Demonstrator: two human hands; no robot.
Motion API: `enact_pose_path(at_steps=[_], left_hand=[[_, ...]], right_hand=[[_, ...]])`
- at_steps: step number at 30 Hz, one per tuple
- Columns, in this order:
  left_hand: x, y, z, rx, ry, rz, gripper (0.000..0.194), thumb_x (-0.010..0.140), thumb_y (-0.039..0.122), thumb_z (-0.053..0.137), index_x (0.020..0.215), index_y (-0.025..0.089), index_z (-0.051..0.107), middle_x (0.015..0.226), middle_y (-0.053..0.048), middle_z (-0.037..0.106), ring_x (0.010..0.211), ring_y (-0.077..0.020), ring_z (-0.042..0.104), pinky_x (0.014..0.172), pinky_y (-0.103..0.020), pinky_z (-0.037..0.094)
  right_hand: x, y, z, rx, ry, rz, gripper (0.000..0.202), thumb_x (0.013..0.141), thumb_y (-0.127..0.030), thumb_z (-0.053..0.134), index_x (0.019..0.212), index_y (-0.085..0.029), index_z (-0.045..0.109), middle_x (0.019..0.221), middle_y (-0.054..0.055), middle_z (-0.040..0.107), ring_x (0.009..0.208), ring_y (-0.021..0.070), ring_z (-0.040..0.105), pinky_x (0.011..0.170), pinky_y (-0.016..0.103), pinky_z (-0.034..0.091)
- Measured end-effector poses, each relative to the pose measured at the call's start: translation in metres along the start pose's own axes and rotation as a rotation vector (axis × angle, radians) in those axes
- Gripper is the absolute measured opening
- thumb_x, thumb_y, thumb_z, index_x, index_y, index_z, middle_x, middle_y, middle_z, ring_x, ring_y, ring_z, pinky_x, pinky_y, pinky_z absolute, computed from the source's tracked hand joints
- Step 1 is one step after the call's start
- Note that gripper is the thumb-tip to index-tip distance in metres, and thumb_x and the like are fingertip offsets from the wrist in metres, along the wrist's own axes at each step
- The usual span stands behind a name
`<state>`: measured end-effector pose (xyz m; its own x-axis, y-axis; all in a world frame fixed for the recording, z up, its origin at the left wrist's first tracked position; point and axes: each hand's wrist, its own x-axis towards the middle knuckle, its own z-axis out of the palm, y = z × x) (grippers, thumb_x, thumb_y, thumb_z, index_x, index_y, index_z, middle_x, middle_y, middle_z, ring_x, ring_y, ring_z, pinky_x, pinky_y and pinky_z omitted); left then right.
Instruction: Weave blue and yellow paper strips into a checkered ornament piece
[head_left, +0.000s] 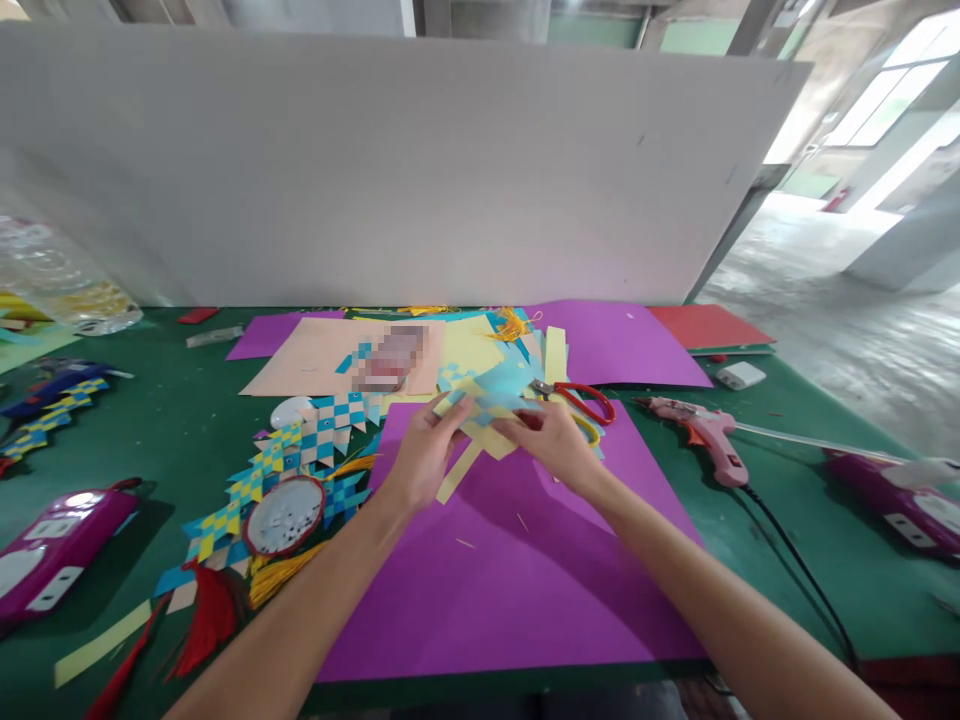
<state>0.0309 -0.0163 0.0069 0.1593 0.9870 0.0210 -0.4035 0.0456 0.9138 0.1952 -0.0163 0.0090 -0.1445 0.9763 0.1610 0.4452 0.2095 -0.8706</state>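
Between my hands is a piece of woven paper strips (487,402) in blue and pale yellow, blurred at its upper part. My left hand (433,445) pinches its left edge, and my right hand (551,437) grips the lower right side. A loose yellow strip end (459,472) hangs down from it. Below lies a purple sheet (510,590) with a few thin paper slivers on it. Close behind my right hand rest red-handled scissors (589,402) and another pair's yellow handle (587,430).
Left of my left arm lie blue-and-yellow woven paper fish (259,470), a round dish of small dark bits (285,515) and a red tassel (206,612). A pink glue gun (705,435) with a black cord sits right. Behind stands a white partition (375,170).
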Motion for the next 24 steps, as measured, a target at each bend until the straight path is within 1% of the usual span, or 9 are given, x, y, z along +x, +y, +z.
enact_pose_path(at_steps=[5,7,9,12,13,15,17,19,24], left_hand=[[0.0,0.003,-0.006,0.181,-0.033,-0.021,0.032,0.078,0.039,0.071,0.102,0.018,0.069,0.103,-0.007,0.072,0.095,-0.0215,0.065,0.086,-0.032,0.051],[0.002,0.007,-0.01,0.324,-0.054,-0.002,0.034,0.077,0.043,0.071,0.099,0.017,0.07,0.097,-0.005,0.072,0.091,-0.0216,0.065,0.082,-0.031,0.051],[0.004,0.014,-0.014,0.558,-0.129,0.026,0.034,0.077,0.047,0.069,0.092,0.016,0.071,0.087,-0.004,0.071,0.085,-0.0215,0.063,0.075,-0.029,0.05],[0.003,0.025,-0.019,0.842,-0.309,0.048,0.033,0.078,0.048,0.066,0.084,0.017,0.072,0.078,-0.002,0.07,0.076,-0.0205,0.062,0.065,-0.026,0.046],[0.001,0.028,-0.02,0.92,-0.347,0.049,0.032,0.078,0.048,0.066,0.081,0.017,0.072,0.076,-0.002,0.069,0.072,-0.02,0.062,0.062,-0.025,0.045],[-0.003,0.03,-0.023,1.022,-0.382,0.067,0.031,0.08,0.047,0.065,0.079,0.017,0.073,0.071,-0.003,0.069,0.065,-0.0188,0.061,0.058,-0.024,0.042],[-0.008,0.027,-0.025,1.061,-0.392,0.094,0.029,0.081,0.045,0.063,0.079,0.018,0.073,0.067,-0.003,0.069,0.061,-0.0173,0.06,0.056,-0.023,0.041],[-0.012,0.021,-0.028,1.074,-0.379,0.126,0.029,0.083,0.043,0.061,0.075,0.018,0.072,0.064,-0.002,0.068,0.058,-0.0156,0.058,0.054,-0.022,0.039],[-0.019,0.01,-0.029,1.13,-0.244,0.252,0.033,0.087,0.041,0.057,0.064,0.018,0.064,0.06,0.0,0.062,0.058,-0.0145,0.053,0.058,-0.023,0.036]], right_hand=[[0.005,0.0,-0.014,0.055,-0.063,-0.011,0.036,0.077,-0.042,0.059,0.058,-0.02,0.038,0.057,-0.006,0.031,0.052,0.0081,0.03,0.048,0.024,0.023],[0.006,-0.001,-0.021,0.027,-0.077,-0.025,0.034,0.077,-0.04,0.06,0.058,-0.02,0.041,0.057,-0.006,0.034,0.052,0.0085,0.031,0.048,0.024,0.024],[0.006,-0.001,-0.03,-0.053,-0.103,-0.073,0.032,0.078,-0.038,0.059,0.058,-0.019,0.043,0.057,-0.005,0.037,0.053,0.0093,0.034,0.049,0.024,0.026],[0.003,-0.002,-0.044,-0.232,-0.204,-0.159,0.024,0.081,-0.03,0.058,0.061,-0.019,0.05,0.058,-0.003,0.048,0.054,0.0106,0.04,0.051,0.025,0.03],[0.001,-0.001,-0.048,-0.285,-0.245,-0.18,0.023,0.082,-0.028,0.057,0.062,-0.019,0.051,0.058,-0.002,0.05,0.054,0.0107,0.042,0.051,0.025,0.03],[-0.003,0.001,-0.05,-0.366,-0.318,-0.216,0.021,0.082,-0.023,0.056,0.062,-0.019,0.051,0.058,-0.002,0.052,0.053,0.0104,0.043,0.052,0.025,0.029],[-0.006,0.004,-0.046,-0.411,-0.353,-0.24,0.022,0.08,-0.018,0.056,0.06,-0.019,0.049,0.059,-0.003,0.052,0.054,0.0101,0.043,0.053,0.025,0.027],[-0.009,0.007,-0.037,-0.441,-0.354,-0.25,0.023,0.078,-0.013,0.056,0.058,-0.019,0.045,0.058,-0.003,0.049,0.054,0.0096,0.041,0.053,0.026,0.025],[-0.013,0.009,-0.022,-0.45,-0.356,-0.251,0.028,0.076,-0.006,0.052,0.055,-0.019,0.037,0.056,-0.005,0.04,0.051,0.0085,0.031,0.052,0.027,0.019]])
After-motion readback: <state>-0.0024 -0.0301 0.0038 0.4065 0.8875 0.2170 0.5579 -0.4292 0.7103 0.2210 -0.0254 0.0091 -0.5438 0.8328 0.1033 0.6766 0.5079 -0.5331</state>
